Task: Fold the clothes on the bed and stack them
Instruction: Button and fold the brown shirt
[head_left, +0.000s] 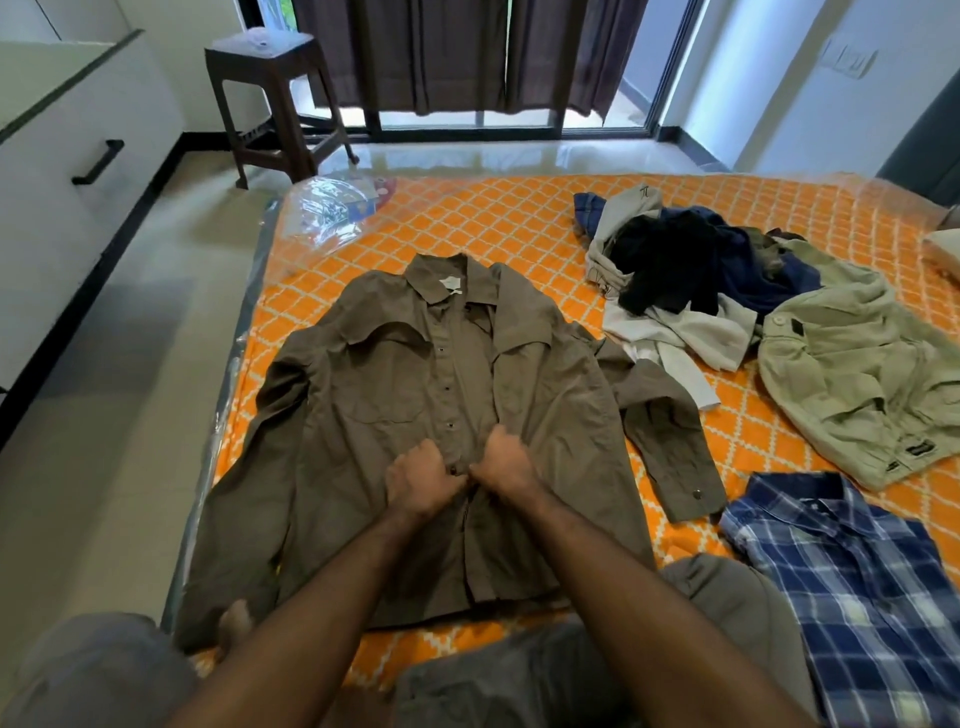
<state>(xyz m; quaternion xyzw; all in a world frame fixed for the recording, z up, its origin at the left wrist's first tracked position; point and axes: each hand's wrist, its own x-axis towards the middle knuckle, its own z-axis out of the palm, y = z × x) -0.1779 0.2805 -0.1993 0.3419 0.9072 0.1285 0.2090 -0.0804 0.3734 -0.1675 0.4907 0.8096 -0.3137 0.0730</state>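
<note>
An olive-brown long-sleeved shirt (395, 395) lies spread front-up on the orange patterned bed (498, 223), collar away from me, sleeves out to both sides. My left hand (423, 480) and my right hand (504, 467) meet at the button placket in the shirt's lower middle. Both have curled fingers pinching the placket edges around a button. To the right lie a blue plaid shirt (852, 577), a light khaki jacket (862, 374) and a heap of dark and white clothes (675, 280).
A brown plastic stool (275, 98) stands on the floor beyond the bed's far left corner. White drawers (78, 156) line the left wall. Clear plastic wrap (332, 208) lies on the bed's far left corner. My knees are at the bed's near edge.
</note>
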